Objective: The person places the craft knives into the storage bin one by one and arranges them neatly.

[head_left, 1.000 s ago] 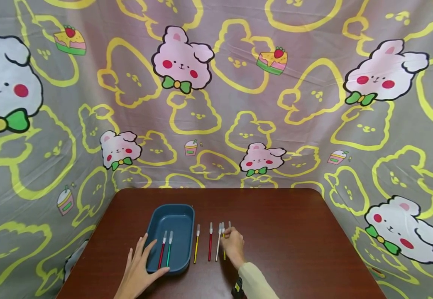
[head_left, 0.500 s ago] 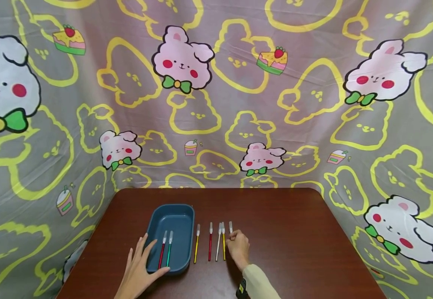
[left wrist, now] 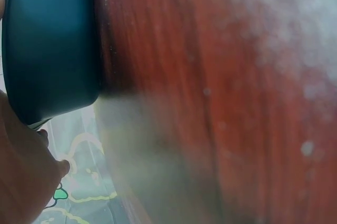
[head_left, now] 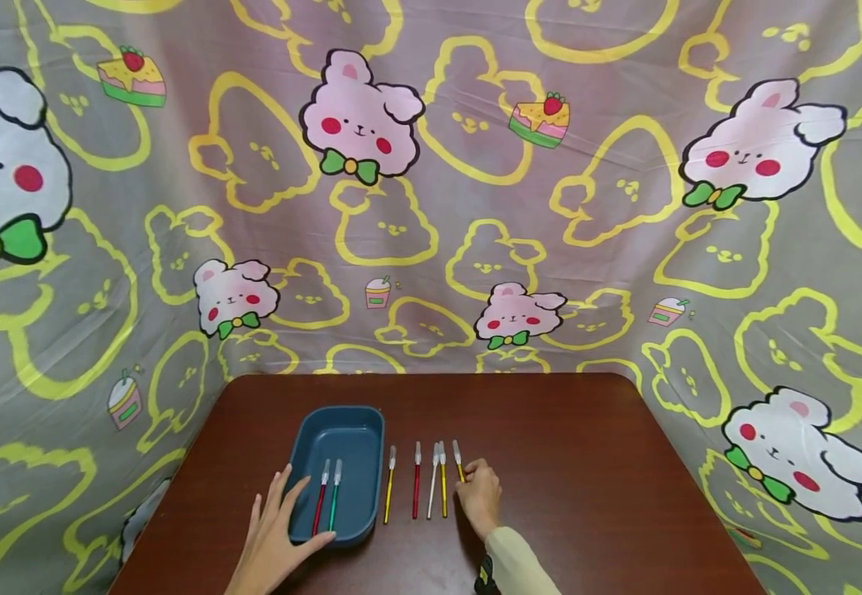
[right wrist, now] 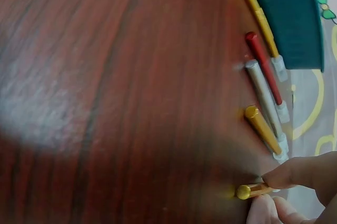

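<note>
My left hand (head_left: pixel 276 539) rests with spread fingers on the left and near rim of a blue-green tray (head_left: pixel 359 483). In the tray lie a red craft knife (head_left: pixel 320 502) and a green craft knife (head_left: pixel 335 500), both with clear caps. My right hand (head_left: pixel 481 499) pinches a yellow craft knife (right wrist: pixel 244 192) between thumb and fingers, at the right end of a row on the table. Its clear cap (head_left: pixel 456 451) points away from me. The hand hides part of its handle in the head view.
Between tray and right hand, a yellow craft knife (head_left: pixel 389 487), a red one (head_left: pixel 416 486), a silver one (head_left: pixel 432 487) and another yellow one (head_left: pixel 444 487) lie side by side on the brown table (head_left: pixel 564 463). A patterned cloth (head_left: pixel 431 207) surrounds the table.
My right hand has shifted right and slightly toward me, away from the silver and yellow craft knives. More of the rightmost knife now shows. My left hand keeps its place on the tray.
</note>
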`<state>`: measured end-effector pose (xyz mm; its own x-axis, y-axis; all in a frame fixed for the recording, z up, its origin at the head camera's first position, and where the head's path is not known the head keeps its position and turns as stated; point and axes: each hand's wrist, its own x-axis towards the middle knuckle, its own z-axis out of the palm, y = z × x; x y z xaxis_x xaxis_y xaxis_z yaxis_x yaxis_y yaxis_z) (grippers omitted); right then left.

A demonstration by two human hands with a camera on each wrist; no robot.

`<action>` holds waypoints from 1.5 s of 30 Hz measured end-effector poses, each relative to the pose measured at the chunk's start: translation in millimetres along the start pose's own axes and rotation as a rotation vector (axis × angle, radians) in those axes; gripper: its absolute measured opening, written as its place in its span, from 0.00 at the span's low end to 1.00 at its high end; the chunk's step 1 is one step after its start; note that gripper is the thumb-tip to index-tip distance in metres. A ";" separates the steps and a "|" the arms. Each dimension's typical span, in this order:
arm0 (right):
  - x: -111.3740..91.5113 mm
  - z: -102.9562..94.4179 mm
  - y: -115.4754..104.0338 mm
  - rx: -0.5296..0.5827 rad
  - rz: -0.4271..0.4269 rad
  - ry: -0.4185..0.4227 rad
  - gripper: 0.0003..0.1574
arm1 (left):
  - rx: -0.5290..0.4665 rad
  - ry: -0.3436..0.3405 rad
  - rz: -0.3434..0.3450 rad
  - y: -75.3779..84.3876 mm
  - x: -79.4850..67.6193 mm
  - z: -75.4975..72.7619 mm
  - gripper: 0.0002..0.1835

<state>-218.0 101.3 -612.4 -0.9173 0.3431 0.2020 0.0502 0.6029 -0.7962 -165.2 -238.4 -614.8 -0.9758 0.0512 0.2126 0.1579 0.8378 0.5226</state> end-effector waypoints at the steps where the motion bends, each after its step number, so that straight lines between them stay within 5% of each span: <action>1: -0.4 0.4 0.9 -0.003 0.004 0.005 0.18 | -0.003 -0.002 0.003 0.2 0.3 -0.1 0.56; 20: 14.4 -1.3 4.6 -0.131 -0.065 -0.034 0.14 | -0.028 -0.006 -0.001 2.4 0.7 -1.9 0.56; 45: 12.3 -3.5 -21.0 -0.026 0.084 -0.088 0.04 | 0.001 -0.016 -0.018 0.2 -0.5 -0.9 0.56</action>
<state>-228.9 95.4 -591.3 -0.9407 0.3288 0.0834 0.1371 0.5935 -0.7931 -164.5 -238.8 -614.0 -0.9807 0.0451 0.1900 0.1405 0.8390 0.5256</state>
